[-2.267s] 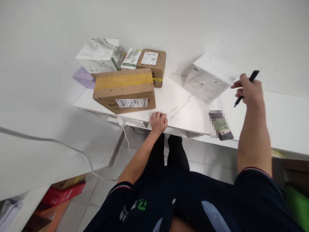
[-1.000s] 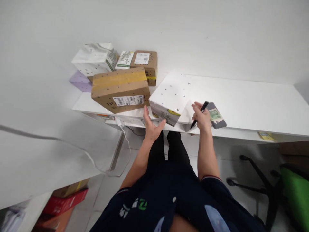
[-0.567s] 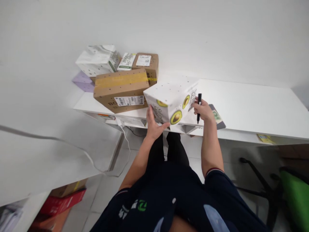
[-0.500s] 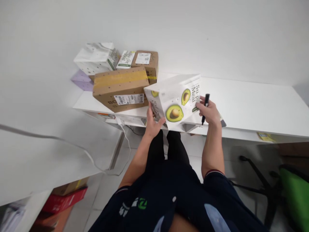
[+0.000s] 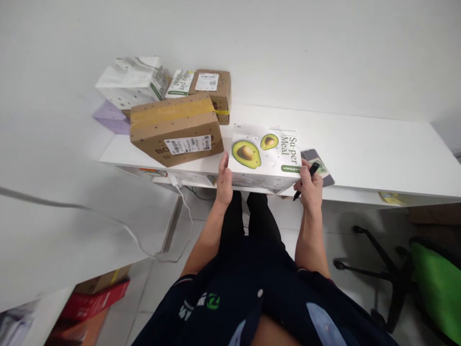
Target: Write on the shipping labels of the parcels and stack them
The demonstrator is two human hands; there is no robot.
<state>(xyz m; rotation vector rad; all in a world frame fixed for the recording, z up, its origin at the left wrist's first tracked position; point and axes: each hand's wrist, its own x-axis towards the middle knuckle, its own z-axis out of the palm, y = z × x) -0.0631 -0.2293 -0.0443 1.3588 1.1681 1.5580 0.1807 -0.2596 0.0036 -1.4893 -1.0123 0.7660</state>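
Note:
A white "Su-per Meal" box (image 5: 266, 161) printed with avocado halves sits at the front edge of the white desk, lettered face up. My left hand (image 5: 225, 181) grips its left end, fingers along the side. At the opposite end, my right hand (image 5: 310, 186) touches the box while holding a black marker pen (image 5: 314, 168) between its fingers. The pen's tip points down toward the floor. Just beyond that hand, a phone-like grey flat item (image 5: 327, 179) lies on the desk, partly hidden.
Left on the desk (image 5: 378, 149) stand a large brown carton (image 5: 176, 129), a smaller carton (image 5: 221, 96), a small white box (image 5: 180, 82), a white package (image 5: 126, 81) and a purple box (image 5: 113, 117). A white cable (image 5: 189, 211) hangs down. A green chair (image 5: 435, 283) stands at right.
The white box has come down from a tilted position to lie level on the desk, its avocado face turned up. My right hand has moved slightly lower, still with the marker pen.

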